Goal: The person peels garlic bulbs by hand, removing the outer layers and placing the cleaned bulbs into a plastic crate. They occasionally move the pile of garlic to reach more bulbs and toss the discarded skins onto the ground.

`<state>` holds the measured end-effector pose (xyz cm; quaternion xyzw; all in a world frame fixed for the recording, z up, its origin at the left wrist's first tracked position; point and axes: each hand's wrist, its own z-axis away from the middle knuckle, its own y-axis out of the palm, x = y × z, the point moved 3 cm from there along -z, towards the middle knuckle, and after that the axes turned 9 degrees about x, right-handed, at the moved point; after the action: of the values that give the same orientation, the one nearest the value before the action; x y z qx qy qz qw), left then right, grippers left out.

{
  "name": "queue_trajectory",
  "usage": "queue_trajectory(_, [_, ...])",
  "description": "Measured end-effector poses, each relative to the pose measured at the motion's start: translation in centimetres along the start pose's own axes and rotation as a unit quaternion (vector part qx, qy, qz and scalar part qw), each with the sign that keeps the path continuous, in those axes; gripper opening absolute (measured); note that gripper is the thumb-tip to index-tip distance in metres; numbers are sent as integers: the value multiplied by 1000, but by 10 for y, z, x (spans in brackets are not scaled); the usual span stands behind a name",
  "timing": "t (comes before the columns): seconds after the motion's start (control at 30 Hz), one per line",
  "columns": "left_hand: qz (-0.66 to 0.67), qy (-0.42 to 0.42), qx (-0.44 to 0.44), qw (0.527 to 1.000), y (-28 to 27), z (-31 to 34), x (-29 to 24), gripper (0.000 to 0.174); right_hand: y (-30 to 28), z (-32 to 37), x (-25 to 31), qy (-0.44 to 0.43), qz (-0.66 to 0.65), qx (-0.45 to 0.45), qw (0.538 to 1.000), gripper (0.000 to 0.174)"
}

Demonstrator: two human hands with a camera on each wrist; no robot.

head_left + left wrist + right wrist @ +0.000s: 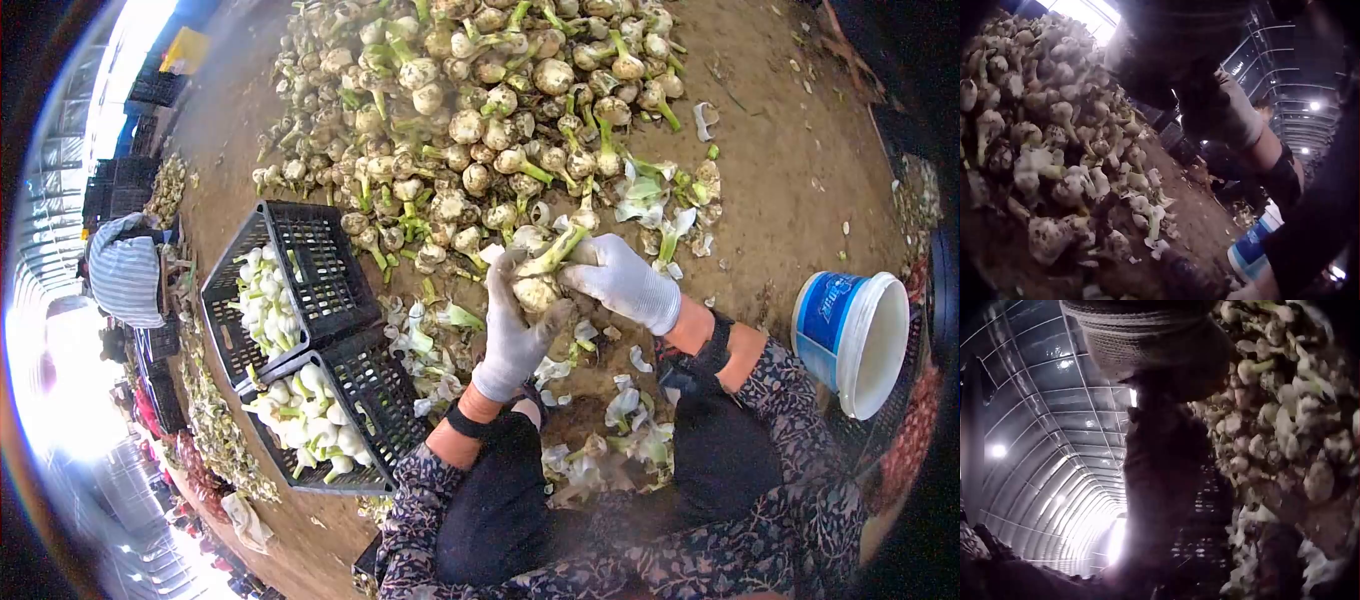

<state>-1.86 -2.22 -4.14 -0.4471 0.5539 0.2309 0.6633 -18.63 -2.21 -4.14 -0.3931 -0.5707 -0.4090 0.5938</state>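
Note:
In the head view, both hands wear whitish gloves and meet over a garlic bulb (537, 292) with a thick green stem (557, 250). My left hand (512, 335) grips the bulb from the left, its glove dirty at the fingers. From the other side, my right hand (628, 282) pinches the garlic near the stem. Soil-stained garlic lies in a large heap (470, 125) just beyond the hands. The left wrist view shows the right glove (1238, 115) in part, with the bulb lost in shadow. A dark glove cuff (1154, 347) fills the top of the right wrist view.
Two black crates (325, 270) of cleaned white garlic stand at the left, side by side. A white bucket with a blue label (833, 312) is tilted at the right. Peeled skins (625, 408) litter the dirt floor between the feet. Another person in a striped top (126, 270) bends at the far left.

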Motion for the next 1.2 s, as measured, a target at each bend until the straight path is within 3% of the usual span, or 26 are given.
queue_trajectory(0.03, [2,-6,0,1000,1,2,0,83,-4,-2,4,-34,70,16,997,23])
queue_trajectory(0.07, [4,-13,0,1000,2,4,0,82,-13,-3,9,93,97,107,985,23])
queue_trajectory(0.1, [6,-20,1,1000,2,6,0,80,-18,-3,16,109,226,118,961,23])
queue_trajectory(0.17, [-48,-30,-17,998,-1,7,0,77,-24,-2,22,136,472,132,861,24])
queue_trajectory(0.2, [-39,-41,-29,998,-1,8,2,77,-25,-4,20,179,508,140,831,27])
queue_trajectory(0.3, [-26,-22,-42,999,-3,5,-3,79,-36,0,8,74,451,39,888,30])
queue_trajectory(0.37, [5,-9,-38,999,2,4,-3,81,-33,4,1,56,247,56,966,35])
queue_trajectory(0.43, [-61,18,-24,998,4,1,-6,79,-20,1,1,-12,31,57,998,37])
queue_trajectory(0.47, [-95,31,-16,995,5,1,-8,78,-14,0,7,61,-108,34,992,33])
queue_trajectory(0.57, [158,-66,-34,985,14,4,5,76,-5,1,-12,49,-95,-2,994,25])
queue_trajectory(0.6, [256,-150,12,955,12,1,-16,64,-7,4,-12,57,-60,15,996,19])
queue_trajectory(0.63, [435,-240,71,865,9,1,5,70,-7,5,-14,51,-72,11,996,20])
queue_trajectory(0.7, [664,-341,113,656,6,0,-7,66,-4,7,-16,39,-91,2,995,20])
queue_trajectory(0.73, [586,-376,38,717,7,3,8,76,-6,8,-18,57,-77,3,995,22])
queue_trajectory(0.83, [583,-186,-7,791,19,-3,15,76,-2,7,-21,106,-144,-99,979,24])
queue_trajectory(0.9, [364,-135,-41,921,21,-5,24,62,1,8,-16,72,-2,-97,993,25])
queue_trajectory(0.93, [243,-123,-71,960,22,-6,28,56,5,11,-11,33,56,-78,995,25])
queue_trajectory(0.97, [235,-95,-92,963,24,-2,40,56,9,13,-2,-6,113,-57,992,25])
queue_trajectory(1.0, [367,-143,-66,917,23,1,50,54,11,14,3,-59,142,-47,987,26])
queue_trajectory(1.03, [487,-198,-56,849,21,4,59,52,11,12,1,-7,80,24,996,26])
queue_trajectory(1.1, [528,-189,20,828,17,4,28,49,7,9,-5,97,-45,168,980,28])
queue_trajectory(1.13, [512,-191,14,837,17,3,27,48,2,8,-8,-28,56,163,985,25])
queue_trajectory(1.2, [480,-199,3,855,20,5,28,45,-10,12,-5,-11,191,122,974,21])
